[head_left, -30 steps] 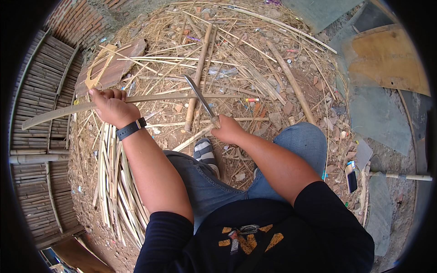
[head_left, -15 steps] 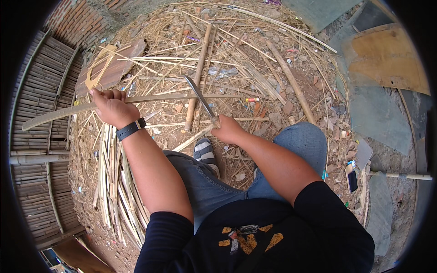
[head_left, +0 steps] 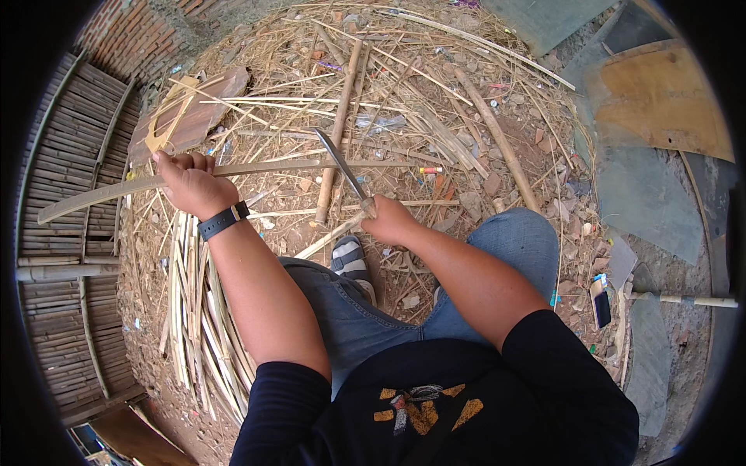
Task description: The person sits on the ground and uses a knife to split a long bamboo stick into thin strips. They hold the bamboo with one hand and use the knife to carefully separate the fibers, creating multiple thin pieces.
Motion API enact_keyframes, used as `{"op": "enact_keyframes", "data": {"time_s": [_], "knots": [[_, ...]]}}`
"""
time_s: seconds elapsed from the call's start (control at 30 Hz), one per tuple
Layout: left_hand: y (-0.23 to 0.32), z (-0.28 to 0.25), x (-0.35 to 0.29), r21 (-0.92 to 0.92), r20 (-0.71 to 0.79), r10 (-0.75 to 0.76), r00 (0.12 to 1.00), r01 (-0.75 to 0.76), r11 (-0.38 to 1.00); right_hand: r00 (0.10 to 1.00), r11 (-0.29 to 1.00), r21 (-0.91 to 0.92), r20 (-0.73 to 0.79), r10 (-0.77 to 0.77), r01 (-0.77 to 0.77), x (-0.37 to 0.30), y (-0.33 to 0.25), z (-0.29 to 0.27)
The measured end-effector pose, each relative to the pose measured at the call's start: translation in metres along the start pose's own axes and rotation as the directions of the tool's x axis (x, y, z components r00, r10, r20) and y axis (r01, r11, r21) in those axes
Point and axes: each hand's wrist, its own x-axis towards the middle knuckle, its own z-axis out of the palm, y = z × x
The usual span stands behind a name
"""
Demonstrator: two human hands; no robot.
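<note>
My left hand (head_left: 196, 186) is closed around a long, flat bamboo strip (head_left: 101, 199), which runs from the far left across the middle of the view. In my right hand (head_left: 390, 222) is the handle of a long-bladed knife (head_left: 347, 172), held in a closed grip. The blade points forward and slightly left and crosses the strip's right-hand stretch, appearing to touch it. My fingers partly hide the strip on the left and most of the knife's handle on the right.
A bundle of split bamboo strips (head_left: 203, 311) lies left of my legs. Bamboo poles (head_left: 342, 124) and loose shavings cover the ground ahead. A slatted bamboo panel (head_left: 74, 171) stands at left. Flat sheets (head_left: 653, 194) and a phone (head_left: 600, 304) are at right.
</note>
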Motion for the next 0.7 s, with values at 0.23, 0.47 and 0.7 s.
{"op": "enact_keyframes", "data": {"time_s": [0.23, 0.47, 0.7], "knots": [[-0.001, 0.000, 0.001, -0.001, 0.000, 0.007, 1.000, -0.007, 1.000, 1.000, 1.000, 0.007, -0.015, -0.003, 0.003, -0.001, 0.000, -0.003], [-0.002, -0.002, 0.004, 0.010, -0.014, 0.024, 1.000, -0.023, 1.000, 1.000, 0.996, 0.087, 0.008, -0.015, 0.014, -0.007, -0.008, -0.007], [-0.003, -0.004, 0.005, 0.030, -0.018, 0.020, 1.000, -0.019, 0.999, 1.000, 0.999, 0.042, -0.025, -0.007, 0.008, -0.007, -0.007, -0.010]]}}
